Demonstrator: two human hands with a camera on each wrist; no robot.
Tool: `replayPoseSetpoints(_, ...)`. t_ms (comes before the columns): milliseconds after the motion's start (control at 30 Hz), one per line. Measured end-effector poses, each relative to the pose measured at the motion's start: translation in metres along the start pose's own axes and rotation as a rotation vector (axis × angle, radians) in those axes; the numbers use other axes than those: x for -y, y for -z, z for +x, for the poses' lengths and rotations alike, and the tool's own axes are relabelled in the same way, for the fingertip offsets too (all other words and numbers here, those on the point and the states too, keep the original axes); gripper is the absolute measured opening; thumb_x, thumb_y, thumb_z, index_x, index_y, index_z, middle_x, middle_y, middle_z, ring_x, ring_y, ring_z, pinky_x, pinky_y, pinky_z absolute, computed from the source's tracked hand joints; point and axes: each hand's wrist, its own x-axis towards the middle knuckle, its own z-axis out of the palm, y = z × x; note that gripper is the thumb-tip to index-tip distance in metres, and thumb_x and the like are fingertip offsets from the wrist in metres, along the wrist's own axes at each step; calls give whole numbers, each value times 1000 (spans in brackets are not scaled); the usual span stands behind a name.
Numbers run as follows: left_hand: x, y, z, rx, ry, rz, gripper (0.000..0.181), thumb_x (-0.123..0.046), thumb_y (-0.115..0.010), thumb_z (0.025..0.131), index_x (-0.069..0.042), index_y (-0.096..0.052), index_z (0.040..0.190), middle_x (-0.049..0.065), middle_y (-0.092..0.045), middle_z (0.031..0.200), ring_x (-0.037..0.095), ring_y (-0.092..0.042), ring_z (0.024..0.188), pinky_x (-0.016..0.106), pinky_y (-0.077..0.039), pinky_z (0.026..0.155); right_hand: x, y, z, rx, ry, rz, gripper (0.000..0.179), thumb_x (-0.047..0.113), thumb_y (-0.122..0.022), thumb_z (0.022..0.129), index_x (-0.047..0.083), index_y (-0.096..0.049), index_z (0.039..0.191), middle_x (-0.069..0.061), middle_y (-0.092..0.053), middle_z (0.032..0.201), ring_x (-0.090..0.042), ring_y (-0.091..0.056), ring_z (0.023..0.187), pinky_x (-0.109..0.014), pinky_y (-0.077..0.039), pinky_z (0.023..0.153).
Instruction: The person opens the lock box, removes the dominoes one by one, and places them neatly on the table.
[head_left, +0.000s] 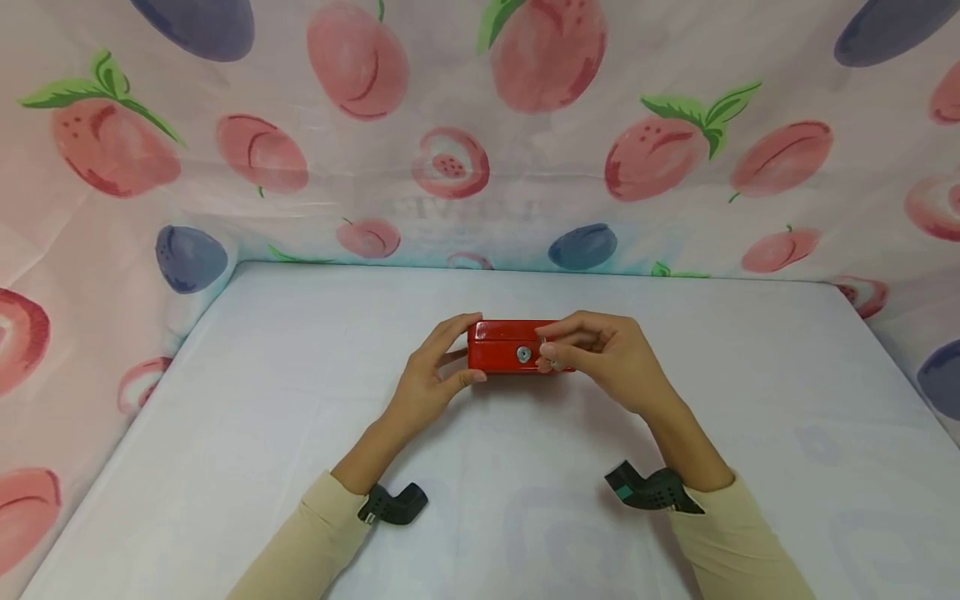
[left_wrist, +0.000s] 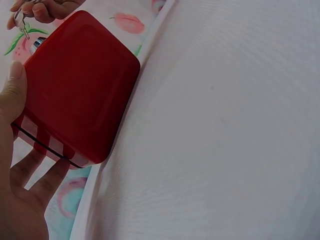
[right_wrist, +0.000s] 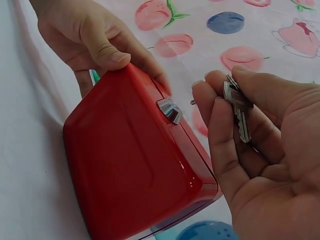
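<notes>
A glossy red metal lock box (head_left: 495, 357) stands on the white-covered table, its silver keyhole knob (head_left: 524, 354) toward me. My left hand (head_left: 423, 383) grips the box's left end, thumb on the near edge and fingers reaching to the far side. Beside the lock, my right hand (head_left: 618, 358) pinches small metal keys (right_wrist: 241, 111) between thumb and fingers. One key hangs down over the palm in the right wrist view, and a small metal tip (right_wrist: 193, 102) sticks out past the fingertips toward the lock knob (right_wrist: 170, 111), apart from it. The box lid is closed.
White cloth (head_left: 480, 492) covers the table. Behind it and along the sides hangs a curtain (head_left: 450, 83) printed with peaches and blue fruit. A black wrist camera mount (head_left: 393, 504) sits on the left wrist, another mount (head_left: 652, 487) on the right.
</notes>
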Motion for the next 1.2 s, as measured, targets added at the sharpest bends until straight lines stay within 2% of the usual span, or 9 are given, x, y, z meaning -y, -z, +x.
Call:
replayPoseSetpoints(167,0,0,0,2,4,3,74,-12,-72,74,-24,-35,137,-10,-36,134,10,-36,121,32,-44,87,-1,-1,0,6,-31,2,22,10,-64,82,0,-64,101,-10,-67,78,-23,-64,74,-34,-52,71)
replayPoseSetpoints(633,0,0,1,0,-4,-6,73,-12,-71,74,-23,-36,137,-10,-37,134,11,-37,120,33,-44,87,2,-5,0,16,-78,-41,22,13,-64,82,1,-64,101,-8,-67,78,-20,-63,75,-34,-50,75)
replayPoseSetpoints(900,1,0,1,-2,-13,-1,73,-8,-72,73,-18,-36,136,-9,-37,134,12,-38,119,34,-44,87,4,-9,1,14,-80,-46,21,13,-65,82,2,-64,100,-8,-67,77,-19,-63,75,-33,-50,74)
replayPoseSetpoints(1200,1,0,1,1,-14,-10,71,-13,-71,75,-19,-36,137,-9,-36,135,11,-37,120,33,-44,87,6,-14,0,-15,-57,-55,20,12,-66,81,2,-65,98,-8,-67,78,-19,-64,73,-32,-51,72)
